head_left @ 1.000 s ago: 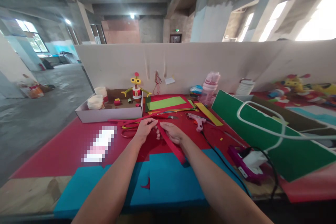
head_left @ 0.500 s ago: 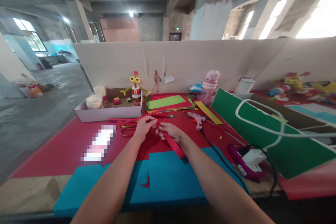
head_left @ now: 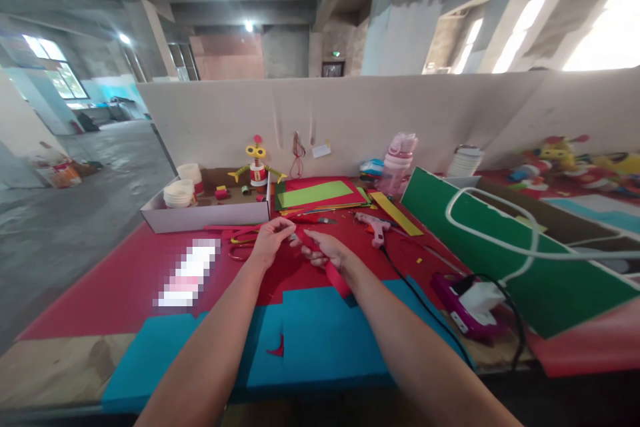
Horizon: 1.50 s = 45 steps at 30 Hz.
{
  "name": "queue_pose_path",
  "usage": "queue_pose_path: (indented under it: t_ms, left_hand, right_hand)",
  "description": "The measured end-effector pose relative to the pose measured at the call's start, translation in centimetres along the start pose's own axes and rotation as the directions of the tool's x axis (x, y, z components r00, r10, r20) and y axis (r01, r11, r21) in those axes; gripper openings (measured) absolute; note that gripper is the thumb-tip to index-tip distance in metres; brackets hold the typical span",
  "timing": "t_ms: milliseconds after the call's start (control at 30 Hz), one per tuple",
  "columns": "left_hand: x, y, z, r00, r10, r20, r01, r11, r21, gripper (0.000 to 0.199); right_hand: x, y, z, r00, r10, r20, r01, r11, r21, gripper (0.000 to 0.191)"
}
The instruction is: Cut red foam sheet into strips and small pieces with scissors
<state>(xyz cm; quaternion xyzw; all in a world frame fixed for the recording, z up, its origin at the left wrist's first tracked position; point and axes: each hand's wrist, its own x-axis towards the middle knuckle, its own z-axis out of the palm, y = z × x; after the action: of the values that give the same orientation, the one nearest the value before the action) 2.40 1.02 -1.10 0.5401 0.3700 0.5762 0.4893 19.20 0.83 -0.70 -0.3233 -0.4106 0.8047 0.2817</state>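
Observation:
A red paper strip (head_left: pixel 336 279) runs through my right hand (head_left: pixel 327 250), whose thumb and fingers are closed on it. Its lower end hangs below the palm, over the blue sheets (head_left: pixel 330 340). At the strip's upper end, my left hand (head_left: pixel 270 240) is closed in a pinch; the exact contact at its fingertips is small and partly hidden. Scissors with red handles (head_left: pixel 241 253) lie just left of my left hand on the red tabletop covering (head_left: pixel 125 280). A small red paper scrap (head_left: pixel 277 347) rests on the blue sheets.
A pink glue gun (head_left: pixel 375 227) and its black cord lie to the right, near a purple power strip (head_left: pixel 465 310) and a leaning green board (head_left: pixel 500 253). Behind are a shallow box (head_left: pixel 210 216) with white cups, a yellow-headed figure (head_left: pixel 257 163) and stacked coloured paper (head_left: pixel 315 195).
My right hand has turned and shifted slightly, its thumb now lying along the strip. The strip's upper part now shows near my left fingertips. My left hand has barely moved.

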Motion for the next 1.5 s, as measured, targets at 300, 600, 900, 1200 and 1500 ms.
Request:
queue_pose_path:
  t_ms: [300,600,900,1200,1500]
  left_hand:
    - [0.3,-0.6,-0.4,1.000,0.001,0.009,-0.001,0.999,-0.033,0.020]
    - [0.3,-0.5,-0.2,1.000,-0.022,0.007,0.023,0.997,-0.073,0.021]
    - [0.1,0.4,-0.8,0.985,-0.124,0.121,0.143,0.977,-0.161,0.032]
    - [-0.4,0.7,-0.4,0.964,-0.044,0.262,0.050,0.999,-0.017,0.027]
    - [0.0,0.6,-0.6,0.985,-0.033,0.170,0.036,0.999,-0.012,0.023]
  right_hand:
    - [-0.1,0.2,-0.2,0.995,-0.064,0.080,0.065,0.998,-0.021,0.038]
    - [0.1,0.6,-0.4,0.991,-0.121,0.062,0.127,0.987,-0.102,0.034]
    - [0.4,0.7,-1.0,0.979,-0.149,0.141,0.157,0.986,-0.048,0.028]
    - [-0.1,0.2,-0.9,0.936,-0.047,0.349,0.034,0.998,0.044,0.036]
    - [-0.5,0.4,-0.1,0.950,-0.103,0.296,0.149,0.979,-0.137,0.030]
